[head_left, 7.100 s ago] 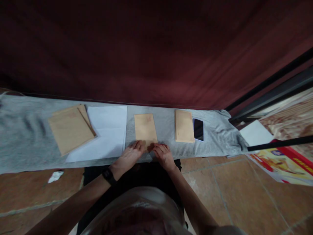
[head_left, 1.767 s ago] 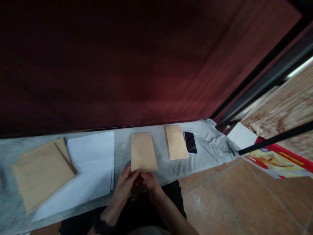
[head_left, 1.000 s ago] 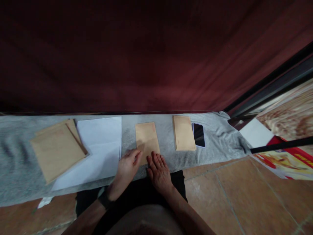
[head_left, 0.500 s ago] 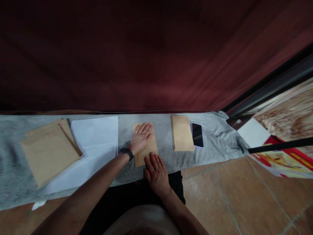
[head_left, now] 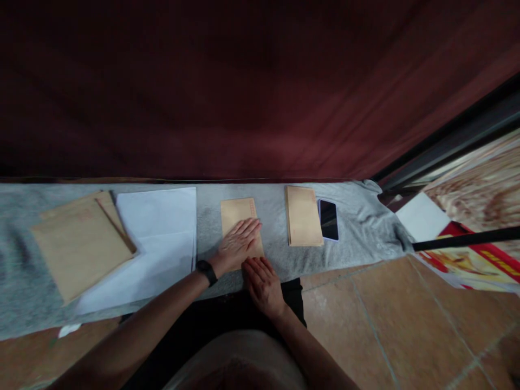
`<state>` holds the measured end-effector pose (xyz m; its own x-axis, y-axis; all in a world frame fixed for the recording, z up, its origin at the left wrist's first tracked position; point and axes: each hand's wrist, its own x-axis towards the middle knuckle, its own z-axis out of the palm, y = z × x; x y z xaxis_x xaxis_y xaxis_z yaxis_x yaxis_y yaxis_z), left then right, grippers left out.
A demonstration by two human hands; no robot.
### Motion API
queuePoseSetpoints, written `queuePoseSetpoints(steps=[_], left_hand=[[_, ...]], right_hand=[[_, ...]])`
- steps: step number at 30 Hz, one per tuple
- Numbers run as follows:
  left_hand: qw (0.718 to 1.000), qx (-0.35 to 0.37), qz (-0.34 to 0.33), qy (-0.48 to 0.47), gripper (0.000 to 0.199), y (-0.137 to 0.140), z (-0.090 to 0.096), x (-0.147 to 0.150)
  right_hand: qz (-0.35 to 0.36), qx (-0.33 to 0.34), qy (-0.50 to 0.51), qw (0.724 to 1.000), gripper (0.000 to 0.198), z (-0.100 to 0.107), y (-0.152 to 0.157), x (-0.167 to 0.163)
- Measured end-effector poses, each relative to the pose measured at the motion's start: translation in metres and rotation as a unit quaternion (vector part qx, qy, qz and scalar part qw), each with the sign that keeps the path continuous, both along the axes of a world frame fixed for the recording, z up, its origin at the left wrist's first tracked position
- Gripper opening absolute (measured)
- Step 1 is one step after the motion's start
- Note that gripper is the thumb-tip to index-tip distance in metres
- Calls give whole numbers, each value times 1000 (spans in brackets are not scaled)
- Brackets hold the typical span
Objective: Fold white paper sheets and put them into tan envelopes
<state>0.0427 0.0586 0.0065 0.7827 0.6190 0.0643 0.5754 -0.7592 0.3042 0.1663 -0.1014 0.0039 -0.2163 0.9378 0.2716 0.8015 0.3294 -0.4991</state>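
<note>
A brown paper envelope (head_left: 235, 210) lies flat on the grey cloth in front of me, with small red marks near its far right corner. My left hand (head_left: 239, 242), with a dark band at the wrist, is laid flat across the envelope's middle, fingers stretched out. At the near right corner of the same envelope rests my right hand (head_left: 263, 283), fingers extended and touching its edge. Both palms face down, and neither hand grips anything. Part of the envelope is hidden under the hands.
To the right lie a stack of brown envelopes (head_left: 304, 216) and a phone (head_left: 329, 219). White paper sheets (head_left: 162, 227) and larger brown envelopes (head_left: 85, 244) lie to the left on the grey cloth (head_left: 272, 216). A dark red panel (head_left: 260, 108) rises behind; a colourful box (head_left: 475, 260) is at far right.
My left hand has slid toward me and slightly right over the envelope, uncovering its far end. My right hand stays near the close corner, its fingers drawn closer together.
</note>
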Motion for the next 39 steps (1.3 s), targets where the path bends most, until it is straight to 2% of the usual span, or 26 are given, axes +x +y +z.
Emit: queuePoseSetpoints(steps=[4,7,10,12,15,19,23,28,34,39], left_hand=[[1000,-6,-12,-3,54,-25,4,-7],[999,-12,-25,-15,53,-43,6,-14],[998,-18,-40,-34,54,-59,3,-22],[998,-25,-44,-46,54,-69,0,-26],[996,-29,-47,-63,47,-82,-4,-32],[997,1,-49,-67,46,-94,-4,-38],[996,33,-47,-63,57,-101,-2,-43],[996,54,-38,-53,67,-111,-1,-48],[996,58,-28,-60,76,-119,2,-55],[996,71,-17,-59,77,-124,3,-69]], right_hand=[[-3,16,99,995,40,-3,-8,10],[-63,18,168,984,34,-1,-10,16],[-122,28,185,975,34,5,-2,22],[-111,22,155,982,38,9,9,26],[-44,-20,61,997,43,12,25,30],[-18,-61,-22,998,48,12,39,32],[-44,-56,-63,995,49,10,50,31],[-120,-39,-99,987,51,4,58,23],[-151,-10,-131,980,52,-4,44,23],[-163,-1,-132,978,49,-3,31,27]])
